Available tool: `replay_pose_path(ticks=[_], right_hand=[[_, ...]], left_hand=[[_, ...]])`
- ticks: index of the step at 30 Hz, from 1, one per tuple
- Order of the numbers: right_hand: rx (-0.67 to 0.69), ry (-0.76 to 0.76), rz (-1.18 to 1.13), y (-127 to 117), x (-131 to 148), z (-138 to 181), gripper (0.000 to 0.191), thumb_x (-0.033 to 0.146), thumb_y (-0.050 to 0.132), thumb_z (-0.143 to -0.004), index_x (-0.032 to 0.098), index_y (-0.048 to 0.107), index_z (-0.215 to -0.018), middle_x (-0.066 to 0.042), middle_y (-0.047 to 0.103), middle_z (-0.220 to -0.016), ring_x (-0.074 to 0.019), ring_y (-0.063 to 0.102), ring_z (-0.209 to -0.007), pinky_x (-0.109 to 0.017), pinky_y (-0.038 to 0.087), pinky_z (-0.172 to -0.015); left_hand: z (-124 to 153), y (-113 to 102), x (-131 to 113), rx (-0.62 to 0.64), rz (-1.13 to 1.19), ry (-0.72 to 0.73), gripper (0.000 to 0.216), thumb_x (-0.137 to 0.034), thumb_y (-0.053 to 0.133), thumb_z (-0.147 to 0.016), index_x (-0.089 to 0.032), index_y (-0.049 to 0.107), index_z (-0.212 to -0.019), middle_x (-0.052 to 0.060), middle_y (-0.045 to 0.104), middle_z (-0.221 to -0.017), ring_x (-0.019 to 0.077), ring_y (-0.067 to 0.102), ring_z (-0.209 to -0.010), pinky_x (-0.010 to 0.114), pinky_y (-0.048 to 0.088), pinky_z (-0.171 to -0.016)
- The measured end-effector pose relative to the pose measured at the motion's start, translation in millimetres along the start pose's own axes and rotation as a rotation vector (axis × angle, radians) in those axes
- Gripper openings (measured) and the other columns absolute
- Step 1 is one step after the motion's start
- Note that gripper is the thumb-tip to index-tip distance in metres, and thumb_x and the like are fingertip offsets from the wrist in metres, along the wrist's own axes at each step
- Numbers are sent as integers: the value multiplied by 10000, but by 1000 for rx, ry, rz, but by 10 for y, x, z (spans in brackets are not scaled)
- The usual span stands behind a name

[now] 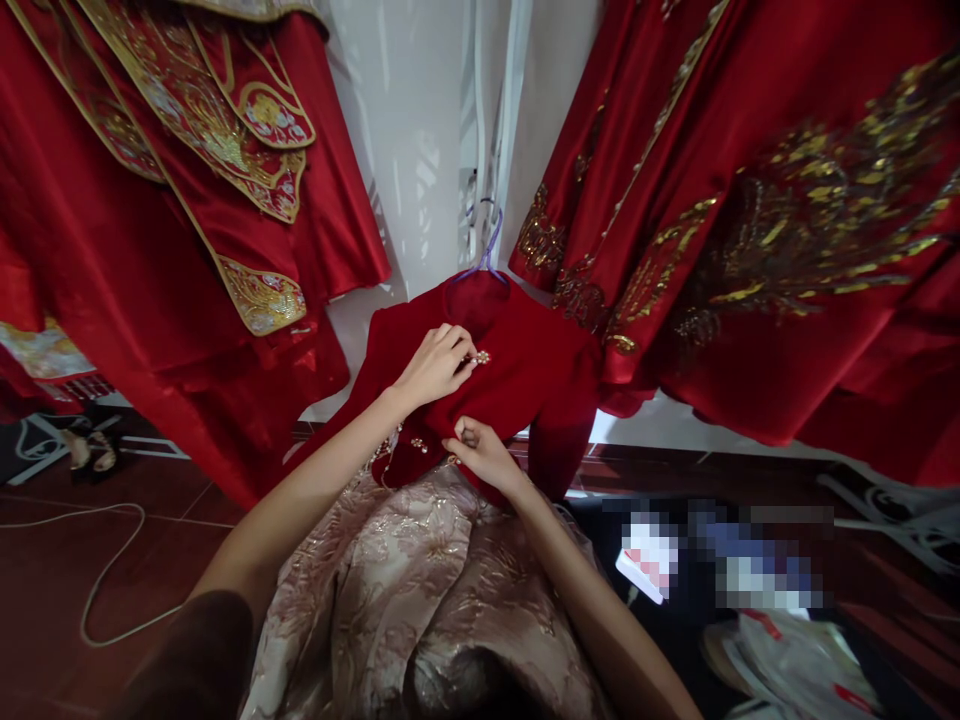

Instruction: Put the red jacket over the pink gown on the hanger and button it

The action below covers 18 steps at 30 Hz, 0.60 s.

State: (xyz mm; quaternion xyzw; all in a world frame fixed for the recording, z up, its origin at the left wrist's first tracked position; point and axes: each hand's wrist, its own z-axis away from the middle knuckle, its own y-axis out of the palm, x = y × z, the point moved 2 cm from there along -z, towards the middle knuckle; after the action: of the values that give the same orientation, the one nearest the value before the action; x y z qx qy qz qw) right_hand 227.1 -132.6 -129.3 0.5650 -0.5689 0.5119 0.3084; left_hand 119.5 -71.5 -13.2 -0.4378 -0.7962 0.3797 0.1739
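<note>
"Pale floral fabric (390, 590) sits closest; where's the red jacket (517, 375)?"
"Just beyond it, on a purple hanger (491, 250)."
"Left hand (439, 364)?"
"Fingers bunched at a beaded ornament (484, 357) on its chest; whether pinching, I can't tell."
"Right hand (484, 456)?"
"Curled at its lower front; what it grips, I can't tell."

The jacket (525, 375) is on the hanger (487, 260), between the left gown (172, 245) and the right gown (750, 380). Below it is the cloth (390, 580). At left, the cable (94, 643) lies on the floor (45, 590).
</note>
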Motion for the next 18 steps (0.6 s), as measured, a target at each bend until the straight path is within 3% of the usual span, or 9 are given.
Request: replay_pose_path(ticks=[5,10,14,18], right_hand=[[66,20,10,-15,45,27,297,396,616,-736,207,395,-675,66,412,-570,-82,398,-522,-221,315,-519],[128,79,80,-141,153,81,323,472,649,-723,195,494,-784,25,538,-619,-110,501,-568,-240,391,-542],[-160,30,236,-406,298,-18,329,493,646,-721,197,505,-750,1,561,-627,-123,521,-574,-265,434,-571],[-493,-138,242,-591,593,-244,362,527,642,-714,197,511,-782,-33,591,-743,-138,554,-636,-291,487,-620]], left_hand=[[-5,-27,5,-13,144,-1,121,-227,502,-833,-204,600,-901,59,589,-901,219,492,-964,419,321,-1021],[15,-71,19,-41,306,-48,71,-223,556,-799,-233,622,-823,36,588,-786,206,517,-919,450,204,-1124],[36,-81,23,-74,138,31,144,-185,492,-838,-233,624,-873,32,596,-799,191,528,-927,482,189,-1134],[51,-67,48,-96,-179,97,198,-184,397,-897,-199,593,-920,32,612,-831,178,541,-903,514,213,-1115]])
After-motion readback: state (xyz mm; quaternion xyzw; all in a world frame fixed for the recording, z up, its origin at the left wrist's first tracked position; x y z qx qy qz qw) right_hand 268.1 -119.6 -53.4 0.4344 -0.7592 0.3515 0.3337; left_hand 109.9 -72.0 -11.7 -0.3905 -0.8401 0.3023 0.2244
